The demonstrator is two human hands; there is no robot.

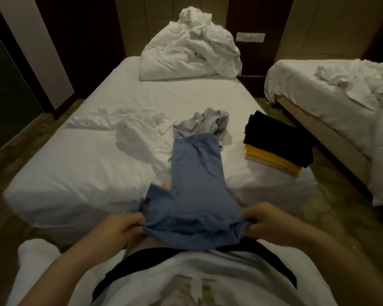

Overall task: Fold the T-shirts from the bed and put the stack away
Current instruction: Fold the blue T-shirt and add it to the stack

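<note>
I'm watching through the head camera, and both hands are on the blue T-shirt. The left hand pinches one end of its near edge in curled fingers. The right hand grips the other end the same way, and the cloth sags in wrinkles between them, close to the body. The rest of the shirt runs away over the foot of the bed, and its far end touches a crumpled grey shirt. I read this as the opening of a fold, where the shirt is drawn out before being laid flat.

To do it well, I would first pull the two hands apart until the near edge is taut, because slack here becomes creases later. Then I would lift the shirt and give it a short shake so the far end comes clear of the grey shirt rather than dragging it along. A flap on the left side (a sleeve, I think) lies twisted and should be smoothed out before any fold.

The best place to lay it looks like the bare sheet near the foot, between the white tangle and the folded stack. That stack has black on top with yellow and a pale layer beneath, and it sits near the bed's right edge. I would fold the blue shirt to the stack's width so it sits square on top
</note>
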